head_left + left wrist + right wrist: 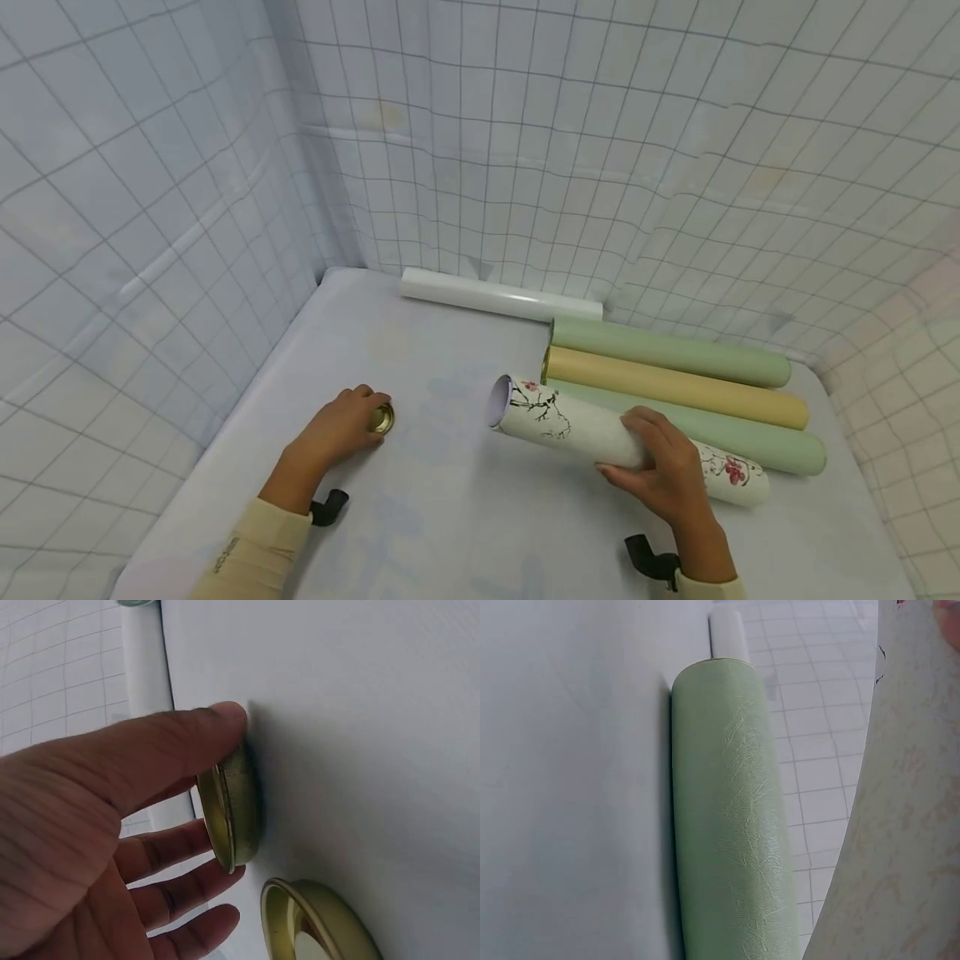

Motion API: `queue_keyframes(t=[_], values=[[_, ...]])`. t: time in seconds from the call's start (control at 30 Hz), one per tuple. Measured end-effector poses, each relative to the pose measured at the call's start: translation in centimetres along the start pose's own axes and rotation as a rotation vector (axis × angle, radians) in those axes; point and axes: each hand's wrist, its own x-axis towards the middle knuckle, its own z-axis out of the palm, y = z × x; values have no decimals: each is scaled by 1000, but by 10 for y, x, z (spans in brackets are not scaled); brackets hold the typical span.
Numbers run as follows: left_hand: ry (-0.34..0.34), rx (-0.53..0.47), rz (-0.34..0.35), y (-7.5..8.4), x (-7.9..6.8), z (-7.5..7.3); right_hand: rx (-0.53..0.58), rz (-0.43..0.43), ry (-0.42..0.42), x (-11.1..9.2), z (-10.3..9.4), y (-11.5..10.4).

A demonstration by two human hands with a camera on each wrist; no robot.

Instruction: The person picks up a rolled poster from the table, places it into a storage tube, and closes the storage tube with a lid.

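My left hand (341, 429) pinches a shallow round gold metal cap (382, 418) between thumb and fingers, low over the table; whether the cap touches it I cannot tell. A second gold cap (322, 922) lies beside it in the left wrist view, hidden from the head view. My right hand (663, 467) grips a hollow white tube (573, 425) with a branch-and-blossom pattern around its middle. The tube's left end is uncovered and faces left. In the right wrist view, the tube (900, 847) fills the right side, and only a fingertip shows.
Behind the patterned tube lie a light green roll (600, 400), a yellow roll (675, 387) with a gold rim, and another green roll (667, 350). A glossy white roll (502, 296) lies along the back. Grid-patterned cloth walls (487, 125) enclose the table.
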Motion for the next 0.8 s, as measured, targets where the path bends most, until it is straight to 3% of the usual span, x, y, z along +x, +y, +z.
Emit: queue_keyframes(t=[0.23, 0.63, 0.8], values=[[45, -156, 91, 9, 1, -7, 27, -2, 12, 1, 1, -1], [118, -625, 390, 68, -5, -37, -7, -5, -5, 0, 5, -3], [111, -707, 476, 85, -6, -42, -13, -7, -24, -1, 6, -3]])
